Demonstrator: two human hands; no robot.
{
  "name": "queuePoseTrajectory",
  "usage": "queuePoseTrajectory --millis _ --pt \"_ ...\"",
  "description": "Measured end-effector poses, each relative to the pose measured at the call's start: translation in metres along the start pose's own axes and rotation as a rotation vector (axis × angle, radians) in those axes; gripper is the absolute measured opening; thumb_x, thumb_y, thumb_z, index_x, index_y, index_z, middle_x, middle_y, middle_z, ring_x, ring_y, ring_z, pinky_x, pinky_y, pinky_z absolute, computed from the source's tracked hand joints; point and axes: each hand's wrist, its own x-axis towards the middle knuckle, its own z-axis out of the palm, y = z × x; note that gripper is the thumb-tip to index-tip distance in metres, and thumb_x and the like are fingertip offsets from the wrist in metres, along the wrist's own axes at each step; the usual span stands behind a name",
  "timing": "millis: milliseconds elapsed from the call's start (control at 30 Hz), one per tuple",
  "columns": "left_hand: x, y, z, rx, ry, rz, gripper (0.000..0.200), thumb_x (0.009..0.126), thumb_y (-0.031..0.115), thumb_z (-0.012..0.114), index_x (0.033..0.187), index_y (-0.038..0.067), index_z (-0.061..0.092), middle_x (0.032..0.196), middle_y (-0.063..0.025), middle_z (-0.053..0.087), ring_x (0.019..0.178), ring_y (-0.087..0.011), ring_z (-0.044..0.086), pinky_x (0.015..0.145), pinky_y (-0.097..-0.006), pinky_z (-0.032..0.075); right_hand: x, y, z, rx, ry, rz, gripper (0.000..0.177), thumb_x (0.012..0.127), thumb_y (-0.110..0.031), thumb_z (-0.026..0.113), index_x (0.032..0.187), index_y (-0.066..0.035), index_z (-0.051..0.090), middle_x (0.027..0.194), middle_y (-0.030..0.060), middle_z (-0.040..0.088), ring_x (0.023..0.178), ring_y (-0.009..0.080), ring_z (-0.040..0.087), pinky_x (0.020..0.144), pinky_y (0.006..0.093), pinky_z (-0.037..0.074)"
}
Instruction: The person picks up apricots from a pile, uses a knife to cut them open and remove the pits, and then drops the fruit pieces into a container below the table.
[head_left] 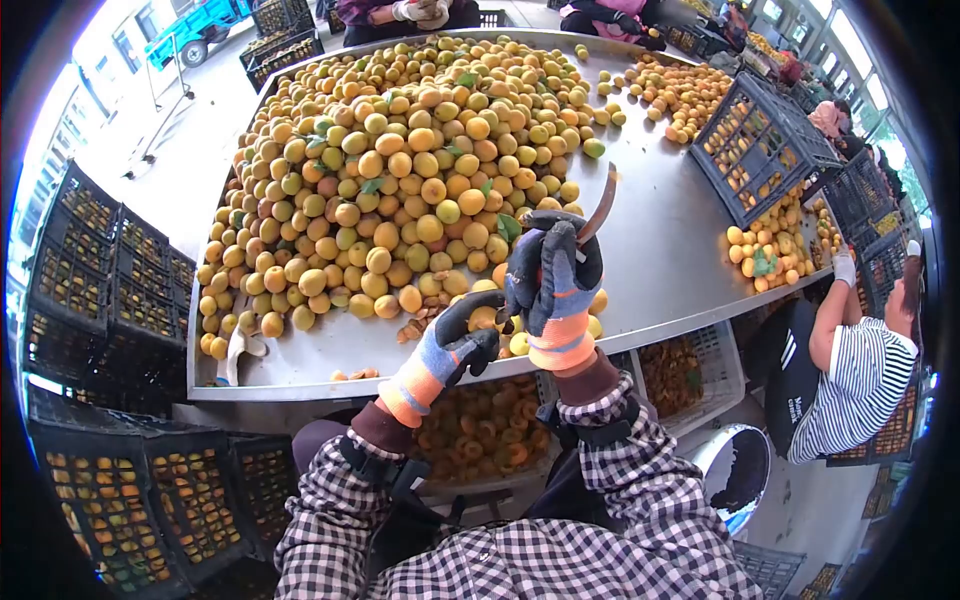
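Note:
My right hand (pixel 553 285), in a dark-palmed glove with a blue and orange cuff, is closed around a knife. The curved, brownish knife blade (pixel 601 205) points up and away from me. My left hand (pixel 458 338), gloved alike, is just beside it, lower and to the left. Its thumb and fingers are parted, and a yellow apricot (pixel 483 318) shows in the gap between them. Both hands are over the near edge of the metal table (pixel 660 230). A large heap of apricots (pixel 400 180) rises just beyond them, with some green leaves mixed in.
Below the table edge, a crate holds cut apricot halves (pixel 485 430), and a white crate (pixel 715 375) stands to its right. A white bucket (pixel 735 470) is nearby. Black crates (pixel 150 500) of apricots line the left. At right, a person in a striped sleeve (pixel 860 375) works near a tilted crate (pixel 760 150).

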Motion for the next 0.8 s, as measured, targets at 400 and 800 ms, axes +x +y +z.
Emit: queuePoseTrajectory --millis 400,800 --pt "-0.004 -0.006 0.007 -0.027 -0.001 0.041 0.049 0.093 0.011 0.062 0.137 0.001 0.045 0.1 -0.0024 0.06 0.076 -0.0072 0.055 0.063 -0.021 0.045 -0.005 0.004 0.004 0.046 -0.046 -0.078 0.026 0.101 -0.025 0.053 0.106 0.0 0.059 0.058 0.0045 0.055 0.037 0.0076 0.039 0.035 0.0206 0.027" --pt "0.01 -0.035 0.007 0.185 0.165 0.225 0.047 0.082 0.0 0.063 0.127 -0.003 0.053 0.12 -0.0138 0.061 0.111 -0.0207 0.056 0.097 -0.0326 0.043 -0.013 0.024 0.012 -0.1 -0.063 -0.162 0.018 0.091 -0.01 0.062 0.106 0.0 0.061 0.079 0.0039 0.064 0.063 0.0073 0.057 0.055 0.0204 0.045"
